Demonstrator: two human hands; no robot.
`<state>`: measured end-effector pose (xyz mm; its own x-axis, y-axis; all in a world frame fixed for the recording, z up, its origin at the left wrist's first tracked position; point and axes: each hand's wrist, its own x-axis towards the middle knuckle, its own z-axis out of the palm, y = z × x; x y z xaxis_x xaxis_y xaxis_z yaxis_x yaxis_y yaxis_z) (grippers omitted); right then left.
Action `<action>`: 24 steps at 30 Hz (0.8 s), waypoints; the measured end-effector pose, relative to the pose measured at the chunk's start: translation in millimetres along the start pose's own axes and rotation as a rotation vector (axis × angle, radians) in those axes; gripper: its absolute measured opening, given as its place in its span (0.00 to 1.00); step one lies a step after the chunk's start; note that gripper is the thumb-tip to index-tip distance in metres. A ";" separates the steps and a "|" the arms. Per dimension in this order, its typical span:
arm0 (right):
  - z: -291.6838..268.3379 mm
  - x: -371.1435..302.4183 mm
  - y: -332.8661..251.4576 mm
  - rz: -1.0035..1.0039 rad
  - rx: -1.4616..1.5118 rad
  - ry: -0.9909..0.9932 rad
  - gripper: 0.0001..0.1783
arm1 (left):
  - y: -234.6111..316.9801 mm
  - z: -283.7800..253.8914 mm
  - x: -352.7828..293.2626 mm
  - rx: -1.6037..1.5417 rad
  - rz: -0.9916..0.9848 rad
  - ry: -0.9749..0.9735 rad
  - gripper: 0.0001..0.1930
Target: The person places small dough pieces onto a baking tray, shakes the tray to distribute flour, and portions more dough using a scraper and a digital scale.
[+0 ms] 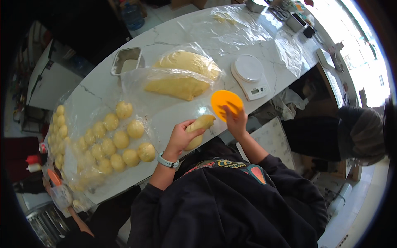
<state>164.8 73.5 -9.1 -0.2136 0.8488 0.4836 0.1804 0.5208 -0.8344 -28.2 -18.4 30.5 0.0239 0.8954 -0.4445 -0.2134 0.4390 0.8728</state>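
A long piece of yellow dough (203, 122) is gripped in my left hand (180, 135), its fingers wrapped round it above the near table edge. Just to the right, my right hand (237, 123) holds an orange dough scraper (225, 103) upright, with its rounded edge away from me. The scraper is apart from the dough. Beyond my hands lies a large mass of yellow dough (178, 84), partly covered by clear plastic. A white kitchen scale (249, 74) stands to the right of that mass.
Several round dough balls (121, 139) sit on and under plastic sheeting at the left. A metal loaf tin (116, 64) stands at the back left. Plastic film (231, 31) covers the far table. At the lower left, another person's arm (79, 221) reaches near a clear container (61, 196).
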 end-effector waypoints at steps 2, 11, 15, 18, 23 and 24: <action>-23.5 -5.9 -19.7 0.227 0.218 0.333 0.16 | -6.3 14.6 25.5 0.153 0.160 0.086 0.27; -151.4 34.1 -35.4 0.187 -0.028 0.629 0.19 | -13.7 98.4 92.5 0.784 0.756 0.328 0.35; -146.1 50.1 -50.3 0.262 0.020 0.345 0.19 | -17.1 105.2 68.8 0.947 0.953 0.550 0.36; -117.4 61.0 -75.9 0.475 0.027 -0.158 0.21 | -44.1 83.3 64.9 0.668 0.801 0.431 0.30; -71.1 94.7 -64.7 0.136 -0.418 -0.703 0.24 | -59.0 94.2 59.1 0.414 0.737 0.477 0.24; -61.6 101.0 -64.7 0.133 -0.524 -0.856 0.23 | -57.0 97.8 57.1 0.437 0.776 0.538 0.24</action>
<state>190.7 131.1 110.0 -0.7405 0.6597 -0.1285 0.6077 0.5755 -0.5473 80.9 15.0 -24.9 -0.4304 0.8391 0.3328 0.3911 -0.1589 0.9065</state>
